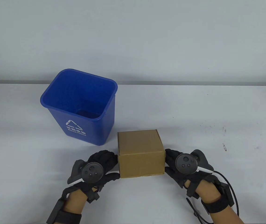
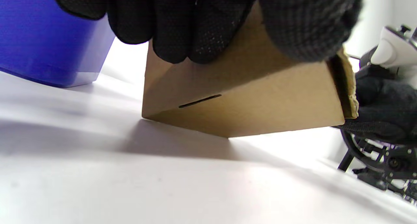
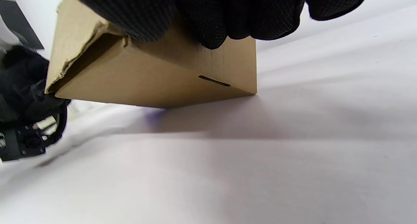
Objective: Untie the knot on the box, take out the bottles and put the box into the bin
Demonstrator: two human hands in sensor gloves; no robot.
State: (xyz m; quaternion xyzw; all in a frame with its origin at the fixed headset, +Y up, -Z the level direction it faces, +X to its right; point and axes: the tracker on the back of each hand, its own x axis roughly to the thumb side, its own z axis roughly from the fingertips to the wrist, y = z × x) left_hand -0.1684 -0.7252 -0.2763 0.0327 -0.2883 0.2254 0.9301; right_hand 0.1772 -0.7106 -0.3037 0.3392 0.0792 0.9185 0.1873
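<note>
Cardboard box point(image 1: 140, 152) at tabletop point(image 1: 217, 121) centre, tilted: far bottom edge touching tabletop, near edge raised. Left hand point(image 1: 98, 166) grips box's 9 o'clock side, fingers point(image 2: 172, 25) curled over wall. Right hand point(image 1: 182, 166) grips 3 o'clock side likewise. Blue bin point(image 1: 79, 105) upright at box's 10 o'clock, just beside, not touching.

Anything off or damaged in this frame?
The brown cardboard box is tilted, near edge raised off the white table in both wrist views, and its near flap edge looks ragged. No string or bottles are visible.
</note>
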